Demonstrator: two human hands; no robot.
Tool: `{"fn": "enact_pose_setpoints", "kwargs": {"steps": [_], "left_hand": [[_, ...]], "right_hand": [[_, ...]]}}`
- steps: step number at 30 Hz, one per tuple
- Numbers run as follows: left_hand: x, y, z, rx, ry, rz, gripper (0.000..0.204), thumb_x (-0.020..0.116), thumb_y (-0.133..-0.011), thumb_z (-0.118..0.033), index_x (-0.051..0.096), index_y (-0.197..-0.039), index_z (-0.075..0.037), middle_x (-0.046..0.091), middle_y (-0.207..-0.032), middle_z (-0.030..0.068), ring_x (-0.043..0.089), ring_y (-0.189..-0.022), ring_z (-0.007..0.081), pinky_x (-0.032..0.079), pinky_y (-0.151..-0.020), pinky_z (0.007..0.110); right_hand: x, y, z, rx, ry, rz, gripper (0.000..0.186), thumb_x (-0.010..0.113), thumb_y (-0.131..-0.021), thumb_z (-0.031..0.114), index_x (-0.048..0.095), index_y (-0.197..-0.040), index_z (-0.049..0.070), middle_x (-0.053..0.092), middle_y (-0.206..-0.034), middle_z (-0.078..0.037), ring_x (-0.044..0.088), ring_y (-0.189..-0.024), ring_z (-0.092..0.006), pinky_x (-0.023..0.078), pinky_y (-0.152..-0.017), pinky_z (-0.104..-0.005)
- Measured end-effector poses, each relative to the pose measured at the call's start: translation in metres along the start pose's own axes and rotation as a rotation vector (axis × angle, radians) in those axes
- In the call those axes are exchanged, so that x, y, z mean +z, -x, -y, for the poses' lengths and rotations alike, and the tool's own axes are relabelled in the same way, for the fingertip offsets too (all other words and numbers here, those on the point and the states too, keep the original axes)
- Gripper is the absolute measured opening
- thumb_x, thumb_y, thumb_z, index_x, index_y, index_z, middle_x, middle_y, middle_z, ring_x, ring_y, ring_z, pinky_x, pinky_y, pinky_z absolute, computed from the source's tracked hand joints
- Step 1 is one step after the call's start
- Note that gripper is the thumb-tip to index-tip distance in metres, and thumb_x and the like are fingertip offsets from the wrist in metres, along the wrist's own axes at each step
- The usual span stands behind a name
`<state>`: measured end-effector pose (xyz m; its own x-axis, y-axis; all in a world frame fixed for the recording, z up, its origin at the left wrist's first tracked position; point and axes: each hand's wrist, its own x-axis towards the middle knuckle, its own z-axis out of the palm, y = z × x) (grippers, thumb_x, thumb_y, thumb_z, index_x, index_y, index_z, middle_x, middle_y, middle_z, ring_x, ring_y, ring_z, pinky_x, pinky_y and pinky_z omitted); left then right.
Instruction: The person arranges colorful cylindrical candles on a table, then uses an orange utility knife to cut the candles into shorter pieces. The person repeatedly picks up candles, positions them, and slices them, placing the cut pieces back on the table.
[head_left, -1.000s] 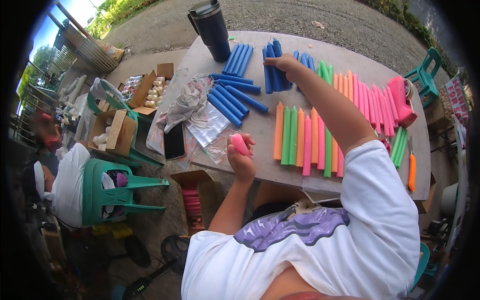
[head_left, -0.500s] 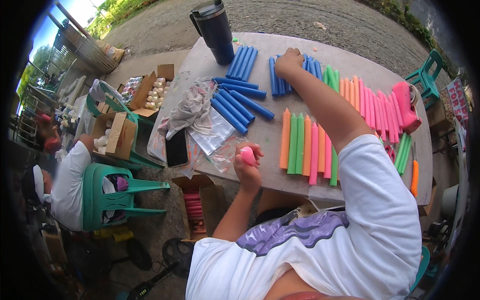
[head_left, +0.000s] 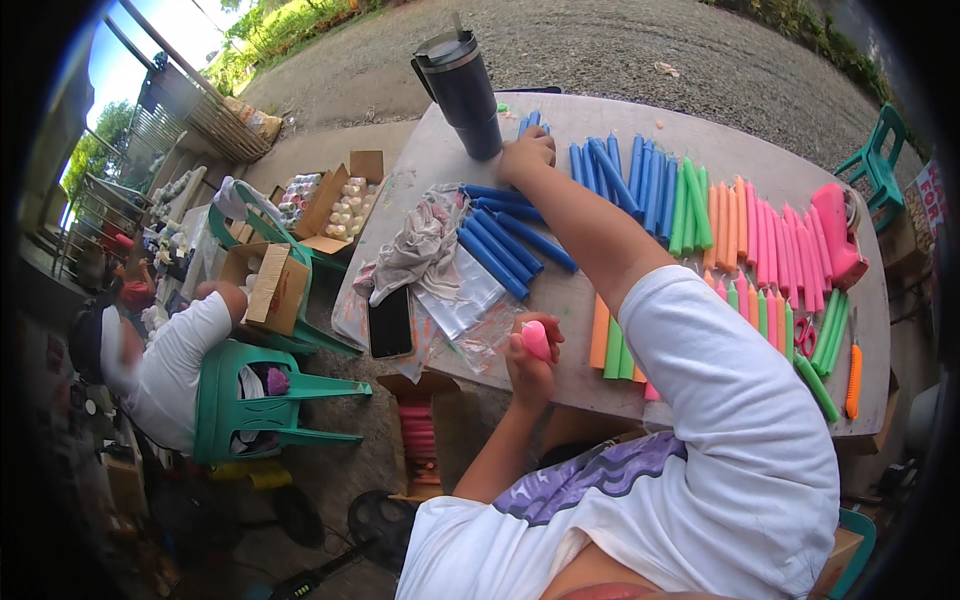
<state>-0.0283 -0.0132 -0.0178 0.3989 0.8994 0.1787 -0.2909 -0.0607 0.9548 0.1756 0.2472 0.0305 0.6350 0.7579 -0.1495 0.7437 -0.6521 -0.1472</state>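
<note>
My left hand [head_left: 532, 375] is closed round a pink candle [head_left: 536, 341], whose tip points up out of the fist near the table's front edge. Stretched across the table, my right hand [head_left: 527, 153] has its fingers curled over blue candles [head_left: 532, 121] beside the dark tumbler; its palm and sleeve-side arm hide much of them. More blue candles [head_left: 497, 252] lie loose to the left of my right forearm. Right of that hand, another blue group [head_left: 650, 185] lies side by side, with one candle [head_left: 613, 176] slanting across it.
Green [head_left: 690, 205], orange [head_left: 741, 220] and pink candles [head_left: 789, 240] continue rightward. A tumbler [head_left: 462, 95], rag [head_left: 420, 245], phone [head_left: 390, 325] and plastic bags [head_left: 455, 285] occupy the left. A pink tape dispenser [head_left: 838, 235], scissors [head_left: 805, 337] and orange cutter [head_left: 854, 380] lie right.
My right hand has moved left from the blue group to the blue candles beside the tumbler. One candle now slants over that group. My left hand still holds the pink candle. The view has shifted.
</note>
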Motion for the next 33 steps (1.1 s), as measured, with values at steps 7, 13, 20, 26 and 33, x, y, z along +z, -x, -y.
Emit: {"fn": "enact_pose_setpoints", "kwargs": {"steps": [7, 13, 20, 26, 33], "left_hand": [[0.002, 0.001, -0.002, -0.057, 0.032, -0.03, 0.075, 0.026, -0.096, -0.072, 0.058, -0.104, -0.004, 0.056, -0.078, 0.0044, 0.048, -0.059, 0.0083, 0.038, -0.052, 0.023], [0.003, -0.004, -0.001, 0.115, 0.146, -0.016, 0.064, 0.041, -0.096, -0.065, 0.05, -0.117, -0.005, 0.055, -0.091, 0.007, 0.049, -0.063, 0.0088, 0.041, -0.051, 0.024], [0.004, -0.005, -0.013, 0.046, 0.062, -0.2, 0.046, 0.045, -0.098, -0.035, 0.043, -0.131, -0.003, 0.054, -0.117, 0.0114, 0.057, -0.099, 0.0163, 0.052, -0.077, 0.031], [0.011, 0.001, -0.037, 0.176, 0.302, -0.003, 0.057, 0.05, -0.098, -0.032, 0.032, -0.141, 0.001, 0.048, -0.133, 0.0145, 0.051, -0.122, 0.0226, 0.041, -0.105, 0.04], [-0.012, 0.013, -0.039, 0.315, -0.071, 0.076, 0.06, 0.065, -0.093, -0.031, 0.038, -0.136, 0.001, 0.05, -0.134, 0.0161, 0.05, -0.125, 0.0254, 0.038, -0.108, 0.042]], "right_hand": [[-0.012, -0.012, -0.034, 0.025, -0.331, 0.025, 0.079, 0.067, -0.089, 0.022, 0.025, -0.155, 0.018, 0.042, -0.136, -0.026, 0.06, -0.108, -0.0377, 0.058, -0.076, -0.04], [-0.061, 0.067, -0.071, -0.18, -1.058, 0.173, 0.104, 0.076, -0.074, 0.017, 0.012, -0.155, 0.003, 0.058, -0.115, -0.024, 0.065, -0.094, -0.0256, 0.055, -0.078, -0.0352], [-0.028, 0.248, -0.116, -0.621, -1.347, 0.117, 0.098, 0.069, -0.08, -0.001, 0.011, -0.157, 0.01, 0.045, -0.14, -0.019, 0.056, -0.117, -0.0202, 0.047, -0.101, -0.0338], [0.01, 0.302, -0.126, -0.728, -1.508, 0.109, 0.077, 0.075, -0.083, 0.005, 0.031, -0.146, 0.008, 0.05, -0.137, -0.015, 0.052, -0.125, -0.0221, 0.043, -0.105, -0.0381], [0.03, 0.32, -0.125, -0.778, -1.345, -0.079, 0.071, 0.078, -0.083, 0.012, 0.035, -0.139, 0.009, 0.055, -0.132, -0.018, 0.059, -0.121, -0.0291, 0.048, -0.1, -0.0393]]}}
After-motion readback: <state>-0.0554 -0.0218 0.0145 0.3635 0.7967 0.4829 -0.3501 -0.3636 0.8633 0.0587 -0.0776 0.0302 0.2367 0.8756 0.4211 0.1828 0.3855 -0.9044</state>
